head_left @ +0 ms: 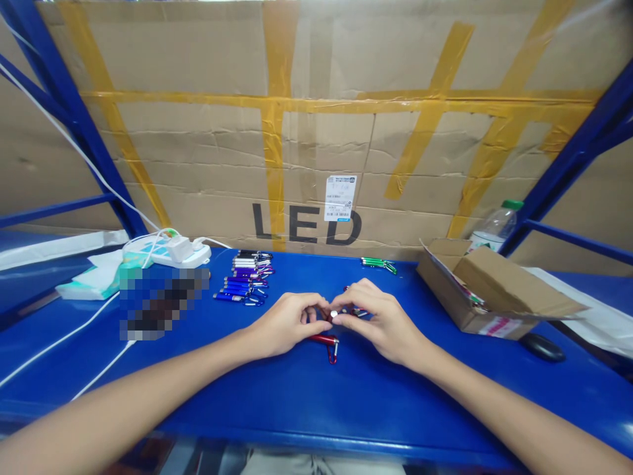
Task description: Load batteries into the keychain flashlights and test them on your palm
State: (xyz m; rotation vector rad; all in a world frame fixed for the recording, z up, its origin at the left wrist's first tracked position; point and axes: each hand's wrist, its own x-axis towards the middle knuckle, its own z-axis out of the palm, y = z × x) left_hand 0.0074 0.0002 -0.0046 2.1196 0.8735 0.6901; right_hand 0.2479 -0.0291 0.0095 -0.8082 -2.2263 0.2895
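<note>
My left hand (291,322) and my right hand (378,320) meet over the middle of the blue table, fingers pinched together. Between them is a small red keychain flashlight (334,315), mostly covered by the fingers, with a whitish round end showing. Just below lies another red flashlight with a carabiner clip (326,340). More pieces are partly hidden behind my right hand. To the left, several blue flashlights (237,298) lie in a column with purple flashlights (250,271), silver ones (244,262) and black ones (252,254). Green flashlights (376,262) lie at the back, right of centre.
An open cardboard box (445,297) stands at right, beside a black computer mouse (542,347) and a green-capped bottle (497,224). At left are a white power strip (168,251), cables and a tissue pack (91,280). A large taped carton (222,165) walls off the back.
</note>
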